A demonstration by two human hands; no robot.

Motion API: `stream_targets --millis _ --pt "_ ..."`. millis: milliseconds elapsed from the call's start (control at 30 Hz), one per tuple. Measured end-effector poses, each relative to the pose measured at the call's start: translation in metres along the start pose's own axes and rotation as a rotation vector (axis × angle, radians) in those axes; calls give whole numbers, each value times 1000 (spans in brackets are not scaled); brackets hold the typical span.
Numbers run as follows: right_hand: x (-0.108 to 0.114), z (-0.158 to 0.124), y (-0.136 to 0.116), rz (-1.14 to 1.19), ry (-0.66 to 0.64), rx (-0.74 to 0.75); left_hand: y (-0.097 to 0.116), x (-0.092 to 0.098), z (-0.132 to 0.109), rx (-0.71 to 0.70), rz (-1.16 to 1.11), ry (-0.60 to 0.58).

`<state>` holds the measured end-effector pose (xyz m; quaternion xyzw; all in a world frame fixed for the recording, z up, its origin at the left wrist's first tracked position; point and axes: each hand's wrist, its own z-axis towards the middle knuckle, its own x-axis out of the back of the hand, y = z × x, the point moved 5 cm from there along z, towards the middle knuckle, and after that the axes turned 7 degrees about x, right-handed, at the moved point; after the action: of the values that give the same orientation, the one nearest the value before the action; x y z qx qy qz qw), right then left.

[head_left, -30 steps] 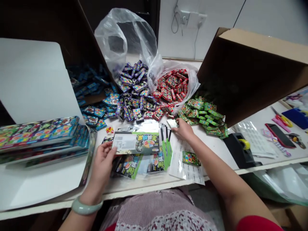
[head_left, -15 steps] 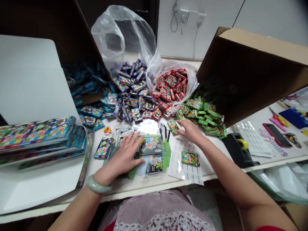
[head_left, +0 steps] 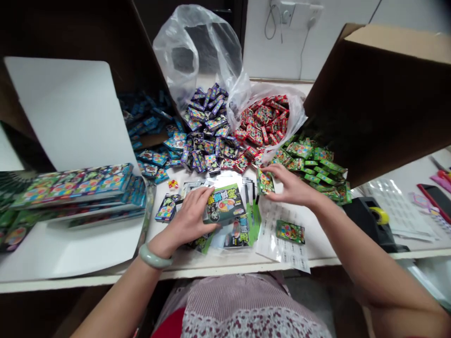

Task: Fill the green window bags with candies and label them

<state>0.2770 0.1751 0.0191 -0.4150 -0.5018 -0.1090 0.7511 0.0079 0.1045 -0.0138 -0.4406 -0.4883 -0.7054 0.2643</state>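
My left hand (head_left: 192, 216), a pale green bangle at its wrist, is closed on the left side of a dark printed card (head_left: 224, 205), thumb low and fingers at the top edge. Beneath it lies a stack of green and black printed sheets (head_left: 243, 230), partly in clear plastic. Between thumb and fingertips, my right hand (head_left: 291, 188) holds a small green candy box (head_left: 264, 183) tilted up at the stack's right. Another green box (head_left: 290, 232) rests on a sticker sheet (head_left: 268, 244). Left of my left hand lies a purple box (head_left: 167, 208), near a small packet of red and yellow candies (head_left: 173, 185).
Purple boxes (head_left: 207, 122), red boxes in a clear bag (head_left: 262, 122), green boxes (head_left: 317, 164) and blue boxes (head_left: 155, 157) are heaped behind. Large cartons (head_left: 380, 94) stand at both sides. A white display box (head_left: 88, 249) is at left, a tape dispenser (head_left: 366, 223) at right.
My right hand has lifted the green box and tipped it up. My left hand's spread fingers have closed on the printed card, which is now slightly turned. The view has shifted left.
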Motion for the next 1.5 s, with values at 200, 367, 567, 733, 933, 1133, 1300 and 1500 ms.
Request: stream_targets --millis 200,367,567,733,933,1133,1300,1500 --pt "6 0 -76 1 -217 239 3 5 -4 -39 -50 -4" --pt "9 3 -85 -12 -267 275 -4 8 -13 -26 -104 -9" --pt "8 5 -88 -93 -315 298 -5 10 -23 -62 -152 -42" --pt "3 11 -93 -167 -336 313 3 4 -25 -94 -241 -111" --pt "-13 13 -91 -60 -270 278 5 2 -26 -76 -269 -114" --pt "-39 13 -83 84 26 186 -4 -2 -25 8 -224 -36" --pt "-56 7 -87 42 95 111 -15 1 -26 87 -208 56" --pt "-64 27 -63 -31 -37 119 -21 2 -30 167 -198 90"
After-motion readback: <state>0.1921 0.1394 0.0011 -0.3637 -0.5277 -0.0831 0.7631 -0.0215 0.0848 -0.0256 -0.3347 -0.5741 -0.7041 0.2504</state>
